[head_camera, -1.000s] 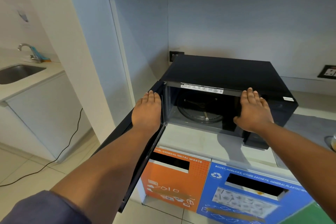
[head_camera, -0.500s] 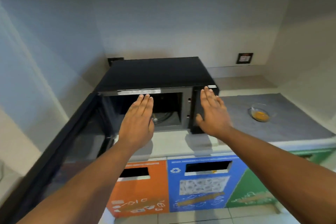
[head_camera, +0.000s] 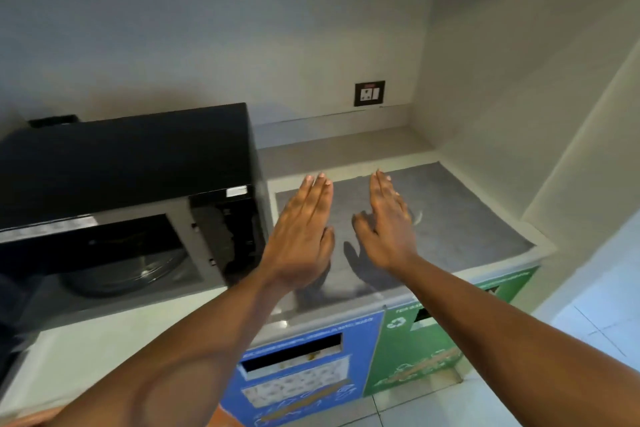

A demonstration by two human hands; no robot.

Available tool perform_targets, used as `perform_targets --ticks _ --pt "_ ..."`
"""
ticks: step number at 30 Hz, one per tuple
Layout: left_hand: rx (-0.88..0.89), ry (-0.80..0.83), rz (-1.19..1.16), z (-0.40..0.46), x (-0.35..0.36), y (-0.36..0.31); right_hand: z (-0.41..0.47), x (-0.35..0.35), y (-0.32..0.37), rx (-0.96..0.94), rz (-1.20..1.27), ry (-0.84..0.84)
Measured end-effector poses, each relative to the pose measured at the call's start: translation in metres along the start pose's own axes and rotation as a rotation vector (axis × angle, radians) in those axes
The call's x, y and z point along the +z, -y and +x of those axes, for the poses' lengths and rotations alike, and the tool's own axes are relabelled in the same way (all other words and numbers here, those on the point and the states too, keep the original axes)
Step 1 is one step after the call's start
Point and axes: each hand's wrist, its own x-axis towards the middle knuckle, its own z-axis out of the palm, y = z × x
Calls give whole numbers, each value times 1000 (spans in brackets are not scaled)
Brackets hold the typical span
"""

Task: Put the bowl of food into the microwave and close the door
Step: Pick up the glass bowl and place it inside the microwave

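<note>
Microwave (head_camera: pixel 124 163) on counter (head_camera: pixel 104 340) left; mat (head_camera: pixel 467 218) to its right; bins (head_camera: pixel 304 367) below front.

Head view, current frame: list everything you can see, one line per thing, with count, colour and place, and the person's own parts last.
microwave: one, black, on the left of the counter, cavity exposed.
turntable: one, clear glass, inside the cavity, nothing on it.
mat: one, grey, on the counter right of the microwave.
bowl: one, only a sliver of rim showing on the mat behind the right hand; contents hidden.
wall socket: one, black plate, back wall above the counter.
bin fronts: two clear, blue and green, below the counter; an orange sliver at the bottom edge.
left hand: open, flat, over the mat's left edge.
right hand: open, over the bowl.
</note>
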Motion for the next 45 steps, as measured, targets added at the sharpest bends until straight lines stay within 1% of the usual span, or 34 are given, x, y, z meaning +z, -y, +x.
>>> perform_targets --ticks 2,4,8,10,12,16,19,22,25,29,34,35,38,40,42,45 --pt "-57 14 -116 28 34 -11 8 3 -35 103 140 -18" --pt "-176 35 -246 53 66 -17 15 9 -71 218 295 -16" --pt "-566 89 -652 89 124 -23 22 21 -131 379 532 -34" --pt "-728 64 -842 104 149 -26 24 26 -153 472 654 -19" --pt "-813 44 -986 114 170 -28 26 30 -170 534 771 10" --pt "-909 69 -1153 128 201 -27 35 39 -191 661 1027 20" --pt "-1015 56 -1260 133 220 -28 36 46 -198 679 1103 68" --pt "-1068 -4 -1267 129 249 -20 36 51 -201 645 1107 36" --pt "-1090 -56 -1325 126 258 -19 35 52 -200 616 1106 25" --pt "-1094 -80 -1375 127 232 -35 29 48 -193 569 1072 24" --pt "-1096 3 -1406 111 200 -52 10 38 -169 485 1009 33" --pt "-1086 -4 -1413 104 193 -53 6 36 -164 472 1009 32" --pt "-1097 -60 -1394 83 168 -55 -8 29 -138 440 989 57" --pt "-1081 -91 -1428 62 152 -53 -24 29 -116 434 984 75" --pt "-1040 -121 -1468 41 144 -50 -40 29 -97 440 984 97" --pt "-976 -128 -1429 -10 108 -43 -75 31 -47 454 996 129"
